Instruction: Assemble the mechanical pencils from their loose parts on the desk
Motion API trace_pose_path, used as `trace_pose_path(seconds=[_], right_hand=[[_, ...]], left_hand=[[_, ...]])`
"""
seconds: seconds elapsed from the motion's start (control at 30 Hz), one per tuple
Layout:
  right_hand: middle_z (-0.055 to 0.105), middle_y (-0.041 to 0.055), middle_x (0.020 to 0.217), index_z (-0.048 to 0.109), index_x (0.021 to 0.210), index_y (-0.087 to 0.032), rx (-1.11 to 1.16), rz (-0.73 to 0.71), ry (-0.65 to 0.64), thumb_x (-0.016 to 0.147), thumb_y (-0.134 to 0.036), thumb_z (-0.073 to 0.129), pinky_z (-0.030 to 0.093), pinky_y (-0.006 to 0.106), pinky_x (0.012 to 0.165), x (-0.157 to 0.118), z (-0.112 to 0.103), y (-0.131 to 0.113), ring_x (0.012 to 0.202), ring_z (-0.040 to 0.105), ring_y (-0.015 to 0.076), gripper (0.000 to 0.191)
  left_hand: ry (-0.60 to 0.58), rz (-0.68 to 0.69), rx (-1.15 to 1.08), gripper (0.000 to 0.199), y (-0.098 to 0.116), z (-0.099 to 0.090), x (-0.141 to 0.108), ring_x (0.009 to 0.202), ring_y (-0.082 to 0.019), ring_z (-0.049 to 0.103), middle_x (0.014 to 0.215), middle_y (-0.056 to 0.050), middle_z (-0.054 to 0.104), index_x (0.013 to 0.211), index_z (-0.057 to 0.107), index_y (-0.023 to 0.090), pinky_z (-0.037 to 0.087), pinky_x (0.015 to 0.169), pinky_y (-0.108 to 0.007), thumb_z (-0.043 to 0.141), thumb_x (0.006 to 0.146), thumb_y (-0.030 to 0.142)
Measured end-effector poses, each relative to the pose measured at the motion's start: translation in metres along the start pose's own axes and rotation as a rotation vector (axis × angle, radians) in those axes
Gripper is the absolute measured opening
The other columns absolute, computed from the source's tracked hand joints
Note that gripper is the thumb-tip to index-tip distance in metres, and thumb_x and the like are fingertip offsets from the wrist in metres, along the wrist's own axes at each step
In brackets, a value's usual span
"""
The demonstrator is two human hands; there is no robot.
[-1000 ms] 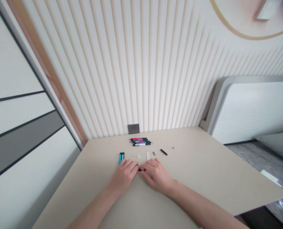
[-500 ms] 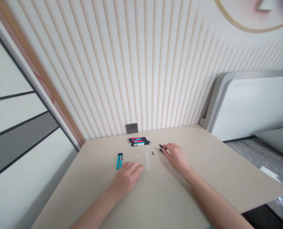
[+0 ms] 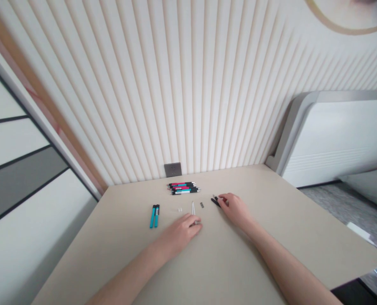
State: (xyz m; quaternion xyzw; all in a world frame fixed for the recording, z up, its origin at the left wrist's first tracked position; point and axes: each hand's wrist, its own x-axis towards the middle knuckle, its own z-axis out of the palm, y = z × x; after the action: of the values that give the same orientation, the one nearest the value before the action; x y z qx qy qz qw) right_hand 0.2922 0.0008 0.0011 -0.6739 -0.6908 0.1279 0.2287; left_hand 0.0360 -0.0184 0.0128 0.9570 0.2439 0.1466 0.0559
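Two thin white pen refills [image 3: 193, 207] lie side by side near the middle of the table. Over their near ends is my left hand [image 3: 183, 231], its thumb and fingertips slightly apart and partly hiding them. My right hand [image 3: 235, 208] rests low to the right, pinching a small black pen front section [image 3: 216, 197] with a pale tip. A second black pen part [image 3: 215, 202] lies just beside it, partly under the fingers. Between the hands is a small dark grey rectangular piece [image 3: 202, 205]. Several tiny white pieces [image 3: 180, 209] lie left of the refills.
Two turquoise pen barrels [image 3: 154, 217] with black ends lie at the left. A row of several red, turquoise, white and black pens [image 3: 183, 188] sits at the back of the beige table [image 3: 239, 262]. Behind it are a dark wall socket [image 3: 173, 169] and a ribbed wall.
My left hand has moved right, from beside the turquoise barrels to over the refills' near ends. My right hand has lowered the black front section close to the other black part.
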Motion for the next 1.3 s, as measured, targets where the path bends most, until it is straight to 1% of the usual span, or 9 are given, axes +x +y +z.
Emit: trace_pose_path(seconds=[0.1,0.17,0.3,0.4,0.6,0.67,0.9,1.13,1.3], right_hand=[[0.068,0.0061,0.093,0.065,0.113,-0.021,-0.031,-0.039,-0.012,0.09,-0.035,0.048,0.04,0.027,0.079,-0.003,-0.002,-0.005,0.086,0.061,0.0184,0.032],[0.067,0.0056,0.096,0.064,0.116,-0.021,-0.055,-0.056,-0.017,0.089,-0.033,0.05,0.04,0.027,0.079,-0.005,-0.003,-0.008,0.085,0.061,0.018,0.033],[0.066,0.0058,0.099,0.061,0.118,-0.022,-0.102,-0.058,-0.025,0.088,-0.03,0.049,0.039,0.027,0.078,-0.007,-0.001,-0.013,0.086,0.06,0.0181,0.034],[0.066,0.0067,0.1,0.059,0.121,-0.022,-0.136,-0.059,-0.022,0.089,-0.03,0.048,0.038,0.028,0.08,-0.006,0.001,-0.015,0.088,0.06,0.0191,0.035],[0.066,0.0084,0.106,0.057,0.123,-0.021,-0.137,-0.053,-0.03,0.091,-0.034,0.045,0.038,0.028,0.085,-0.007,0.005,-0.019,0.096,0.06,0.0206,0.036],[0.066,0.0084,0.105,0.057,0.123,-0.021,-0.131,-0.057,-0.043,0.092,-0.035,0.045,0.037,0.029,0.086,-0.007,0.006,-0.019,0.096,0.06,0.0207,0.036],[0.064,0.0087,0.105,0.055,0.127,-0.024,-0.123,-0.056,-0.078,0.091,-0.038,0.049,0.038,0.029,0.084,-0.01,-0.002,-0.018,0.096,0.058,0.0213,0.039],[0.061,0.007,0.102,0.06,0.121,-0.024,-0.09,-0.096,-0.09,0.091,-0.035,0.05,0.038,0.027,0.086,-0.01,-0.003,-0.013,0.095,0.058,0.0194,0.034],[0.062,0.0072,0.103,0.06,0.122,-0.024,-0.114,-0.102,-0.097,0.091,-0.03,0.047,0.037,0.028,0.088,-0.009,-0.001,-0.015,0.098,0.057,0.0198,0.033]], left_hand=[[0.015,0.008,-0.032,0.02,0.002,0.003,-0.002,0.101,-0.018,0.057,0.106,-0.006,0.061,0.102,0.061,0.017,0.051,0.088,-0.03,0.047,0.092,0.008],[0.024,-0.003,-0.052,0.018,0.003,0.004,-0.003,0.1,-0.018,0.057,0.104,-0.006,0.06,0.1,0.061,0.017,0.051,0.087,-0.029,0.048,0.092,0.008],[0.037,-0.029,-0.106,0.014,0.002,0.007,-0.003,0.098,-0.018,0.058,0.102,-0.006,0.061,0.099,0.061,0.017,0.051,0.086,-0.03,0.052,0.091,0.011],[0.056,-0.035,-0.142,0.015,0.002,0.009,-0.002,0.099,-0.017,0.058,0.104,-0.006,0.061,0.1,0.061,0.017,0.051,0.087,-0.029,0.051,0.091,0.011],[0.03,-0.027,-0.085,0.016,0.002,0.007,0.001,0.1,-0.017,0.057,0.105,-0.006,0.06,0.096,0.062,0.017,0.051,0.087,-0.03,0.047,0.093,0.011],[0.032,-0.023,-0.065,0.016,0.001,0.007,0.002,0.102,-0.018,0.057,0.105,-0.006,0.06,0.095,0.062,0.017,0.051,0.088,-0.03,0.047,0.094,0.012],[0.021,-0.014,-0.024,0.013,-0.003,0.009,0.002,0.105,-0.019,0.055,0.109,-0.007,0.059,0.093,0.061,0.016,0.051,0.09,-0.032,0.049,0.093,0.01],[0.028,0.0,-0.001,0.013,-0.001,0.009,0.001,0.105,-0.019,0.055,0.11,-0.008,0.059,0.093,0.06,0.015,0.051,0.09,-0.032,0.048,0.093,0.01],[0.019,0.011,-0.013,0.013,-0.001,0.008,0.0,0.105,-0.019,0.055,0.109,-0.007,0.059,0.094,0.06,0.015,0.051,0.089,-0.032,0.049,0.092,0.009]])
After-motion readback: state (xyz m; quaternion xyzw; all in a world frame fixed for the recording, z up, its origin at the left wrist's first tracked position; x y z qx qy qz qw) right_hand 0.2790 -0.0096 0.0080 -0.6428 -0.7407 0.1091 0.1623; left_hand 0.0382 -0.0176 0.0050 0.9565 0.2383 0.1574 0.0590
